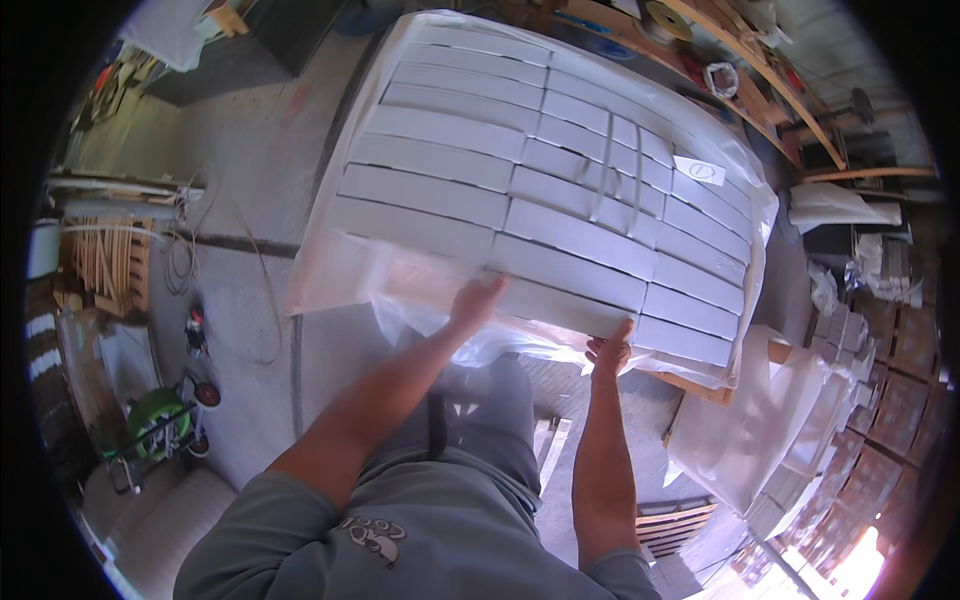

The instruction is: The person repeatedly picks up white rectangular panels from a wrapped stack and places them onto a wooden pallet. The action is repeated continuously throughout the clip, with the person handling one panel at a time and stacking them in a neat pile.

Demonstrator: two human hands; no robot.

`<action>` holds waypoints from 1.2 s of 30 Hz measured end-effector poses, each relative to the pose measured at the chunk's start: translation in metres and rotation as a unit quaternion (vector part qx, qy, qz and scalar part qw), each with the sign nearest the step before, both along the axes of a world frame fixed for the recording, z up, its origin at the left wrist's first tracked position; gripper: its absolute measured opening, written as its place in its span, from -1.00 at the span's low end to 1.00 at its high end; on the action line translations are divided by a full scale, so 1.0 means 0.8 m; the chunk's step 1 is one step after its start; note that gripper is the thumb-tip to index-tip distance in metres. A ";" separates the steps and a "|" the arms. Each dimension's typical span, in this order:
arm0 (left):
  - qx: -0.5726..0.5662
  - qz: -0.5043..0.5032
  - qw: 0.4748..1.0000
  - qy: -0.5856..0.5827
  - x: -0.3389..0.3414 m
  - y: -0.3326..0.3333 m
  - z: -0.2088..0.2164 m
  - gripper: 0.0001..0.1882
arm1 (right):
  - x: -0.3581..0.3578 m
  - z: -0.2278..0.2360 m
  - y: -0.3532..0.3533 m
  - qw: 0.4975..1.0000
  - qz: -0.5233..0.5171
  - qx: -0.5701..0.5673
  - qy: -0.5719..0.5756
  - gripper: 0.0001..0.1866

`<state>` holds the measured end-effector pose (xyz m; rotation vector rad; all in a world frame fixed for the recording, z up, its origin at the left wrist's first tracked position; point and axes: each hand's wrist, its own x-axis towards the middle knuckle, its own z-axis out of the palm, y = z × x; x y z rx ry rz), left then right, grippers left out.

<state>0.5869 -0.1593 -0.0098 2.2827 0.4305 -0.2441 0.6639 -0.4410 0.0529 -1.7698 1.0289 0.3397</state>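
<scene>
Both hands [478,302] [610,354] grip opposite ends of the nearest white box [565,304] between them.

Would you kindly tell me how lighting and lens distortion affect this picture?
Head view: strong glare washes out the lower right corner; translucent plastic sheeting shines beneath the long white cardboard boxes, whose dark seams stay readable; the fisheye lens darkens the rim and makes the stacked brown cartons at far right lean and look soft.
</scene>
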 end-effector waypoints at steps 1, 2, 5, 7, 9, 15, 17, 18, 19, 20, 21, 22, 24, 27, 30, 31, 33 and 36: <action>-0.026 -0.013 0.998 0.057 0.001 0.004 0.005 -0.58 | -0.001 0.000 -0.001 1.000 -0.009 0.000 0.010 -0.04; -0.066 -0.022 0.994 0.078 0.003 0.008 0.008 -0.55 | -0.001 0.000 -0.001 1.000 -0.013 0.011 0.018 -0.03; -0.303 0.028 0.951 0.051 -0.010 0.032 0.010 -0.41 | -0.004 0.001 -0.003 1.000 -0.002 0.007 0.024 -0.05; -0.365 0.139 0.919 0.061 -0.047 0.055 0.007 -0.30 | -0.005 0.003 -0.003 0.999 0.017 0.007 0.031 -0.04; -0.363 0.201 0.907 0.068 -0.116 0.088 0.000 -0.29 | -0.004 0.006 -0.003 0.999 0.010 0.003 0.044 -0.03; 0.017 0.153 0.988 0.032 -0.399 0.155 -0.008 -0.49 | -0.005 0.019 0.004 0.998 0.018 -0.016 0.053 0.04; -0.083 0.316 0.938 0.112 -0.488 0.142 0.002 -0.50 | -0.007 0.023 0.008 0.998 0.021 -0.016 0.050 0.04; -0.096 0.367 0.912 0.155 -0.516 0.125 0.003 -0.51 | -0.009 0.023 0.009 0.999 0.020 -0.002 0.033 0.02; -0.107 0.417 0.881 0.195 -0.543 0.107 0.006 -0.51 | -0.010 0.022 0.010 1.000 0.016 -0.005 0.024 -0.01; -0.165 0.510 0.806 0.251 -0.567 0.085 0.011 -0.52 | -0.012 0.021 0.009 0.999 0.032 0.007 0.012 -0.01; -0.223 0.591 0.715 0.299 -0.586 0.061 0.014 -0.52 | -0.013 0.019 0.006 0.999 0.032 0.002 0.013 -0.02; -0.251 0.601 0.714 0.257 -0.600 0.026 0.017 -0.53 | -0.013 0.016 0.003 0.999 0.047 -0.002 0.024 -0.02; -0.331 0.612 0.698 0.169 -0.625 -0.049 0.025 -0.54 | -0.012 0.011 -0.007 0.998 0.041 0.051 0.018 0.01; -0.311 0.628 0.669 0.248 -0.630 -0.159 0.025 -0.52 | -0.010 0.005 -0.026 0.990 0.119 0.072 0.011 0.06; -0.370 0.650 0.600 0.285 -0.638 -0.265 0.037 -0.51 | -0.008 0.005 -0.041 0.981 0.160 0.099 0.040 0.04; -0.349 0.656 0.610 0.275 -0.637 -0.299 0.041 -0.50 | -0.008 0.005 -0.044 0.979 0.170 0.100 0.042 0.02; -0.369 0.674 0.591 0.247 -0.649 -0.358 0.057 -0.50 | -0.009 0.007 -0.048 0.966 0.219 0.133 0.036 0.04; -0.385 0.720 0.527 0.235 -0.668 -0.425 0.071 -0.49 | -0.013 0.009 -0.056 0.956 0.256 0.131 0.050 0.06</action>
